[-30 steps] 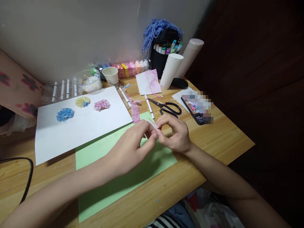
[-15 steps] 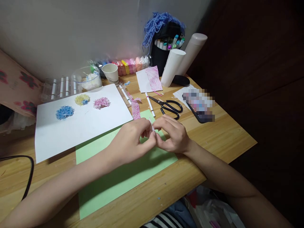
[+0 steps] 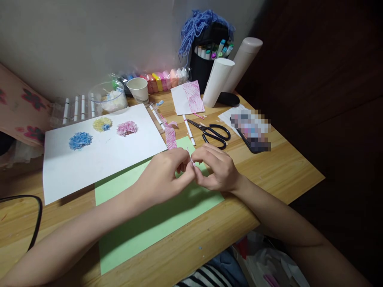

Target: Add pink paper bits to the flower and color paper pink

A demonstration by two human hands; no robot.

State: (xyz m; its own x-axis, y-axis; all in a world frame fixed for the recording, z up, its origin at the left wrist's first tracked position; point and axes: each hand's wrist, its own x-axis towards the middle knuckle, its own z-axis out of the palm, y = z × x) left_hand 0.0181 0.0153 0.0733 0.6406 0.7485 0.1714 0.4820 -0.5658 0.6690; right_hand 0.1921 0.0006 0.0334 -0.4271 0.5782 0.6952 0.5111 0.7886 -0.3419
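Observation:
My left hand (image 3: pixel 169 171) and my right hand (image 3: pixel 217 167) meet above a green sheet of paper (image 3: pixel 155 235), fingertips pinched together. Between them is a thin, pale pinkish strip of paper (image 3: pixel 190 156), mostly hidden by the fingers. Just beyond the hands lie a pink-scribbled paper piece (image 3: pixel 170 138), a white marker (image 3: pixel 188 130) and black-handled scissors (image 3: pixel 212 131) with slightly parted blades. To the left, a white sheet (image 3: pixel 89 171) overlaps the green one and bears blue (image 3: pixel 80 140), yellow (image 3: pixel 102 124) and pink (image 3: pixel 127 128) clusters of crumpled paper bits.
A half-scribbled paper (image 3: pixel 188 97), paper cup (image 3: pixel 139 90), clear bowl (image 3: pixel 109 99) and bagged colored clay (image 3: pixel 158 81) stand at the back. Beside them are a black marker holder (image 3: pixel 202 71) and a white cylinder (image 3: pixel 218 83). A phone (image 3: pixel 251 135) lies right; a black cable (image 3: pixel 40 215) curves left.
The fingers have shifted slightly around the small strip, which now shows thinner between them. Otherwise the hands stay in place; the view has tilted a little.

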